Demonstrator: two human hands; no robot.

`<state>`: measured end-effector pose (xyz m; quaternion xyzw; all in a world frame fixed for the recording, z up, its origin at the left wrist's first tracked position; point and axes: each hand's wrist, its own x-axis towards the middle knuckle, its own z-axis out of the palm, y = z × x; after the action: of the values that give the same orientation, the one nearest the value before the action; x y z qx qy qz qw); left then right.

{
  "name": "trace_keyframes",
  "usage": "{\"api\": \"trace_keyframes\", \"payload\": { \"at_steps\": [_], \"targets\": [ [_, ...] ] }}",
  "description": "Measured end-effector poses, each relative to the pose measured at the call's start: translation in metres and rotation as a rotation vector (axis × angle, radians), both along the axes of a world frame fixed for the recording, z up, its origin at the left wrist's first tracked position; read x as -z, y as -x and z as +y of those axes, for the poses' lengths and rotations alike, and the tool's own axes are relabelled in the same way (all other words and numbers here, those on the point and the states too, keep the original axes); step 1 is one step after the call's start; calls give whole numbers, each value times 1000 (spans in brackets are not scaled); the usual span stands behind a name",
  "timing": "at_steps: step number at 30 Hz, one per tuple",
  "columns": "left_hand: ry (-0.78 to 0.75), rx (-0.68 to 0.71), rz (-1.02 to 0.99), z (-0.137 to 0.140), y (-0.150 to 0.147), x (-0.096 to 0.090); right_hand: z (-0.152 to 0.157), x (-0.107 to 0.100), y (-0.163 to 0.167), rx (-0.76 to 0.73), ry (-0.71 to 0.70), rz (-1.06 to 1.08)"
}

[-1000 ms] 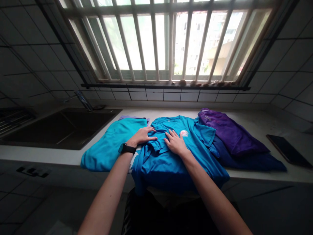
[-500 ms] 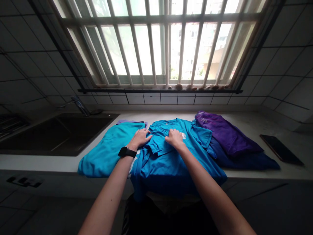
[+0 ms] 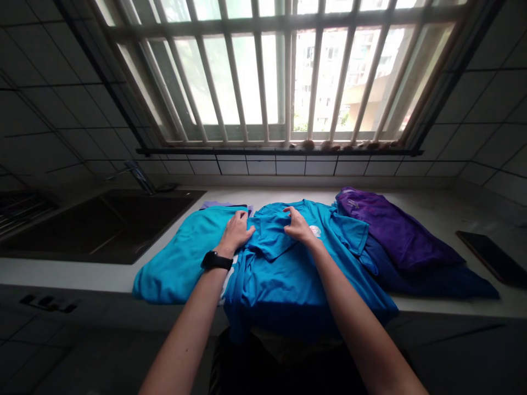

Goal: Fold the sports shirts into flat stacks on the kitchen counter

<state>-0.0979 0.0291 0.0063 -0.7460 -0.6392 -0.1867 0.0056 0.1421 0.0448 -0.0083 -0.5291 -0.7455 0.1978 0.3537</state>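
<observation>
A bright blue T-shirt (image 3: 284, 274) lies spread on the counter in front of me, its hem hanging over the front edge and its left sleeve folded inward. My left hand (image 3: 236, 231), with a black watch on the wrist, pinches the shirt's left shoulder edge. My right hand (image 3: 298, 226) grips the folded sleeve fabric near the collar, beside a small white chest logo (image 3: 315, 231).
A folded turquoise shirt (image 3: 185, 255) lies to the left, over a lilac garment. A purple shirt (image 3: 395, 230) rests on a dark blue one (image 3: 432, 280) at the right. A dark sink (image 3: 94, 225) with a tap is far left, a phone (image 3: 492, 258) far right.
Both hands went from lying flat on the blue shirt to gripping its fabric, and they have moved a little farther up toward the collar with the folded sleeve.
</observation>
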Motion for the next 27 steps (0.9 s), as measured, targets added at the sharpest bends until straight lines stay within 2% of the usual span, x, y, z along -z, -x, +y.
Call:
{"api": "trace_keyframes", "payload": {
  "at_steps": [2,6,7,9,12,15,18,20,21,24,25,27],
  "targets": [
    [4,36,-14,-3,-1,-2,-1,2,0,-13,-38,-12],
    [94,381,-23,-9,-5,-6,-4,0,8,90,-60,-108],
    [130,432,-11,-9,-6,-6,-6,-1,11,110,-59,-141],
    [188,419,10,-8,-7,-6,-9,-6,16,129,-75,-190],
    [205,311,39,-4,-6,-4,-18,-22,12,130,-122,-200],
    [191,267,70,0,-3,-2,-34,-45,-28,227,-135,-191],
    [179,253,66,5,-2,1,-57,-61,-97,515,-114,-230],
    [179,252,57,8,-2,2,-71,-64,-142,728,-35,-308],
    [181,253,52,9,-2,2,-76,-62,-160,769,36,-341],
    [185,261,40,10,-1,2,-81,-54,-189,691,221,-378],
    [183,261,35,10,-1,2,-79,-51,-191,666,207,-359],
    [178,253,27,9,-1,2,-73,-49,-193,689,54,-263]
  ]
}}
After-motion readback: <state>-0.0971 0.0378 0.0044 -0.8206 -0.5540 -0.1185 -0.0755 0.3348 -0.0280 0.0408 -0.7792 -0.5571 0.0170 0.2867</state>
